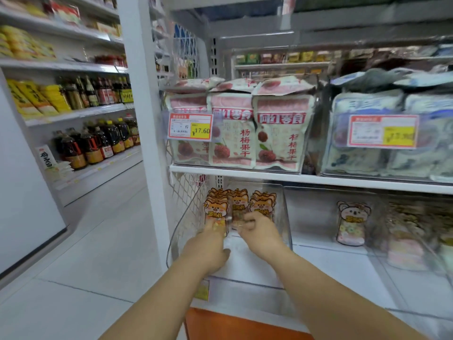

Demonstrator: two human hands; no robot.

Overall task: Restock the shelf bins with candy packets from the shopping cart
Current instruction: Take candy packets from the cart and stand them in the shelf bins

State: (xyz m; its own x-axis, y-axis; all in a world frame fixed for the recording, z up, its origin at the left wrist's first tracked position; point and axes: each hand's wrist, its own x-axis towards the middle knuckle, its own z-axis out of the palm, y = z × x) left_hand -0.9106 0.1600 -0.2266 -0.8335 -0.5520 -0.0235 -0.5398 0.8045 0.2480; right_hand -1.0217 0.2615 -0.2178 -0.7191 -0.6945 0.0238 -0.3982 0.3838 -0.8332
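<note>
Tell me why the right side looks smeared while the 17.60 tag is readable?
Head view: what looks like motion blur smears the right, so the blue packets and their price tag are unreadable, while the 17.60 tag is sharp. The wide lens bows the shelf edge. Lighting is flat, with hardly any shadows. The orange packets look slightly soft.

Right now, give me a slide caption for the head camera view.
Restocking: left hand and right hand grip orange fox candy packets in a clear shelf bin, beneath bagged fruit snacks.
</note>
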